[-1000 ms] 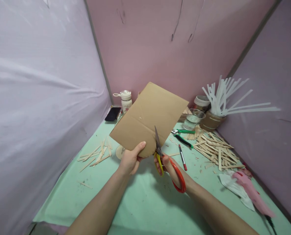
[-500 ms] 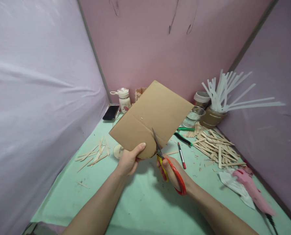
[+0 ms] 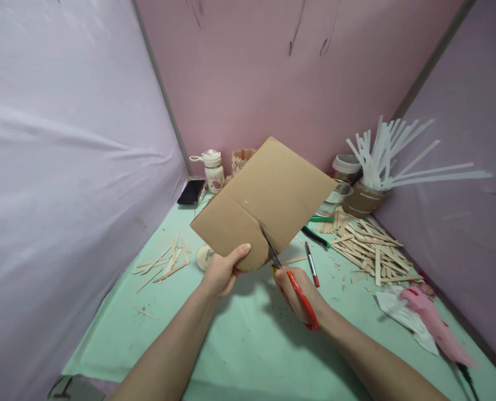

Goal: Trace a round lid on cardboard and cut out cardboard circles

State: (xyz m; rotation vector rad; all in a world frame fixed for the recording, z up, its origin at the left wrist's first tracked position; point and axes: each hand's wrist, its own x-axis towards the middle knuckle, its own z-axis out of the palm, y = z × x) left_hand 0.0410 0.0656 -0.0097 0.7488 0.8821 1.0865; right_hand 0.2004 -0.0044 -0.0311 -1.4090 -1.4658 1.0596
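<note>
A brown cardboard sheet [image 3: 273, 189] is held tilted above the green table, its near end rounded. My left hand [image 3: 226, 270] grips that near edge, thumb on top and fingers underneath. In my right hand [image 3: 295, 292] are red-handled scissors [image 3: 301, 298], my fingers wrapped round the handles. One dark blade lies over the cardboard's face and the cut edge meets the scissors; the lower blade is hidden beneath. Beside my left hand, a round pale disc [image 3: 204, 257] rests on the table, partly covered by the cardboard.
Loose wooden sticks [image 3: 368, 250] pile at right, others [image 3: 164, 262] at left. Nearby are a marker [image 3: 312, 264], green-handled pliers [image 3: 317, 236], a pink glue gun [image 3: 435, 326] and a pot [image 3: 362, 199] of white strips. A bottle [image 3: 213, 171] and phone [image 3: 191, 192] stand at the back left.
The scissors' handles have come closer together, with the yellow part now mostly hidden. The cardboard has shifted slightly right in view, and the surroundings have shifted slightly too.
</note>
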